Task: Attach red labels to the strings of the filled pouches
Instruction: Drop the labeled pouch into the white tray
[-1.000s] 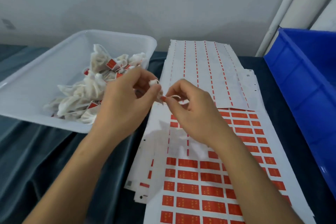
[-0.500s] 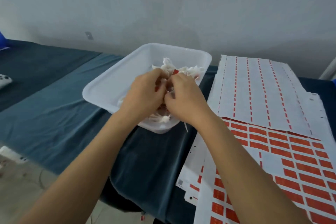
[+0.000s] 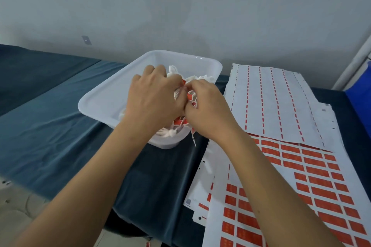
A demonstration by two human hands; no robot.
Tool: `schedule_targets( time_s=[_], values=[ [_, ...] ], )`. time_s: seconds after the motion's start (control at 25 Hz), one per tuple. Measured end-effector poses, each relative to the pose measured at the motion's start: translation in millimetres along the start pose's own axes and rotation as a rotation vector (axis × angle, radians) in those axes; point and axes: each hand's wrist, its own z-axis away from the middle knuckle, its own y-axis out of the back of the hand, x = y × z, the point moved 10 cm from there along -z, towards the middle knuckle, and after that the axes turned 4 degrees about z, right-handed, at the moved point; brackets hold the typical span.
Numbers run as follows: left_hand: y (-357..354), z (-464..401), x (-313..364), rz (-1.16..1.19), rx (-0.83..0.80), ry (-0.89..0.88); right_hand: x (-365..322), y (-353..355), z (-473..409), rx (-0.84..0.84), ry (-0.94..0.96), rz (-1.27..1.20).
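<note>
pouch in hand: I am seeing both hands meeting over the white tub (image 3: 112, 98); a small white pouch (image 3: 177, 94) is showing between them, just above the heap; I am judging this to be the labelled pouch going into the tub, or a fresh one being drawn out; I cannot tell which
left hand: the left hand (image 3: 154, 100) is hanging knuckles-up over the middle of the tub; its fingers are curling down toward the pouch, but the tips are hidden, so I cannot tell whether they are gripping
right hand: the right hand (image 3: 208, 110) is sitting over the tub's near right corner; its thumb and forefinger are pressing together at the pouch's neck, seemingly pinching string; a red label (image 3: 190, 97) is showing just under those fingertips
heap: filled pouches (image 3: 200, 77) are lying piled in the tub, several carrying red tags; one string is trailing over the tub's near rim
label sheets: the full sheet of red labels (image 3: 313, 182) is lying right of the tub; a stripped sheet (image 3: 281, 104) is overlapping its far end
doing it well: I am advising holding the string taut and apart from the heap; folding the label squarely round the string alone; keeping loose strings from tangling
</note>
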Motion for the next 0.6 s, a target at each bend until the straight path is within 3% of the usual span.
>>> schedule_targets(
  time_s=[0.36,0.48,0.6],
  values=[
    [-13,5,95,0.263,0.035,-0.178,40,66,43,0.099,-0.113,0.091],
    [-54,30,159,0.303,-0.115,-0.309,80,91,85,0.071,-0.345,0.267],
    [-100,64,208,0.396,-0.286,-0.347,111,107,130,-0.077,-0.542,0.484]
  ],
)
